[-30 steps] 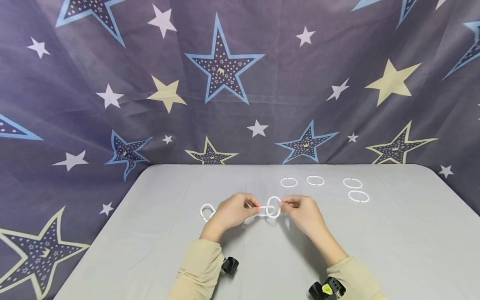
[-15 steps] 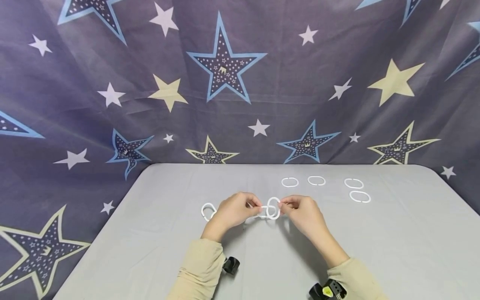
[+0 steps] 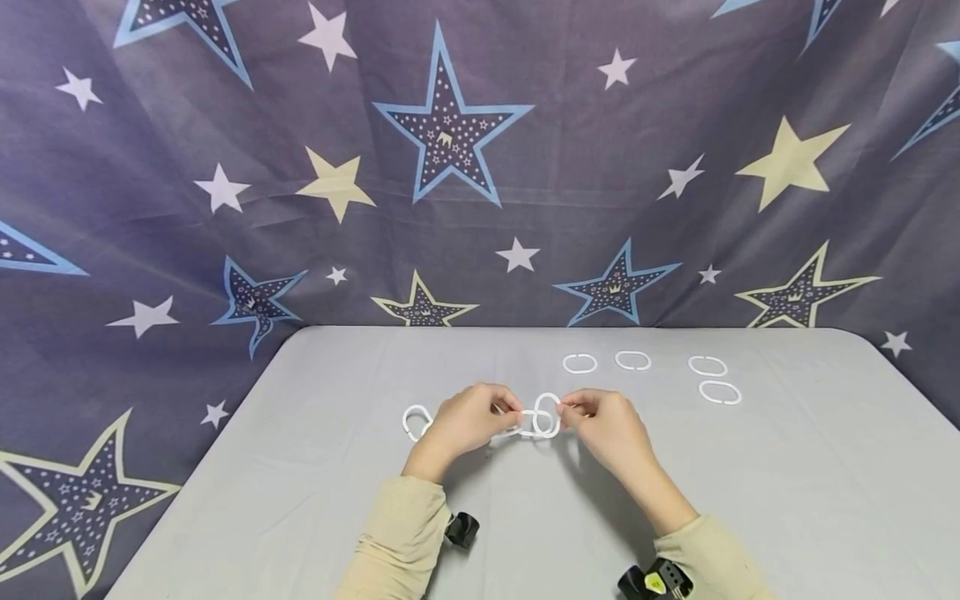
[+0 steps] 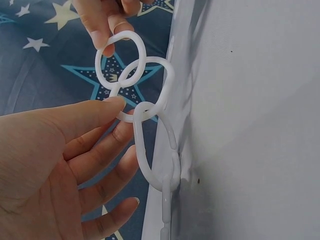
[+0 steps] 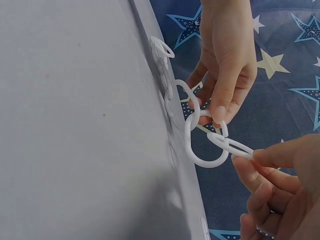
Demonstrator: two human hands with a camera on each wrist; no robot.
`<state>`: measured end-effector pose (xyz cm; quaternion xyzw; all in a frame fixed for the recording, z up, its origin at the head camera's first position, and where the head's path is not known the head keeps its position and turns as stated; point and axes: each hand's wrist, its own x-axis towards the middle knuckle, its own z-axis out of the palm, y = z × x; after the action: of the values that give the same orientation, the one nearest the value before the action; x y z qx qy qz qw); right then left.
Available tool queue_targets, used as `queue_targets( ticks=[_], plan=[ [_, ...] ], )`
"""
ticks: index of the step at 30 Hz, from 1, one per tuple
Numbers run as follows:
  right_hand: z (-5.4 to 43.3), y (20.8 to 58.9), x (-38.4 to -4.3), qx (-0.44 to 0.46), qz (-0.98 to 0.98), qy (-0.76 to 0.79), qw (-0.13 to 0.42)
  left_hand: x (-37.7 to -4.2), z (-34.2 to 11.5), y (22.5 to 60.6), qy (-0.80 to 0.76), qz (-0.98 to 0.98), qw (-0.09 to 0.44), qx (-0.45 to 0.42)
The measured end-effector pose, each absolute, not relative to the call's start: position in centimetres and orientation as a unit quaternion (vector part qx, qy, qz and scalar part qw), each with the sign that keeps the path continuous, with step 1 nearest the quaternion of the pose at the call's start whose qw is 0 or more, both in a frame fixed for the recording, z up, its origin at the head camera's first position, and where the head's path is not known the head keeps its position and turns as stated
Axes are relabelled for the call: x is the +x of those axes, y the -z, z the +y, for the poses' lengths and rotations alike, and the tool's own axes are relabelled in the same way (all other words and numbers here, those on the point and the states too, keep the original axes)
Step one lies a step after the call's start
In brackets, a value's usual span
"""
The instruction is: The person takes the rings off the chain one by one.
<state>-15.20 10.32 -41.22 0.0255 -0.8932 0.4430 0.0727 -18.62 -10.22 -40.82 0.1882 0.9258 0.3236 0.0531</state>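
White link [image 4: 170, 81] pinched in left fingers [image 4: 97, 112], second link [image 4: 126, 34] likewise in right fingers [image 5: 276, 154] — seemingly interlocked.

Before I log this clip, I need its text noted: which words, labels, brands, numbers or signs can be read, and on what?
No words, brands or numbers can be read.
Yellow patch on the black device by the right sleeve: any marking is too small to read.
Backdrop: small crowns on some stars, no lettering.
White links: no lettering visible.
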Motion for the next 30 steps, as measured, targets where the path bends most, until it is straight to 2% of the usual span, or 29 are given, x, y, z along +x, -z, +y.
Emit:
queue_targets(
  ticks=[30],
  plan=[
    [10.54, 41.15, -15.16, 0.032, -0.900, -0.423, 0.101, -18.68, -10.25, 41.07, -0.315, 0.931, 0.043, 0.177]
  ],
)
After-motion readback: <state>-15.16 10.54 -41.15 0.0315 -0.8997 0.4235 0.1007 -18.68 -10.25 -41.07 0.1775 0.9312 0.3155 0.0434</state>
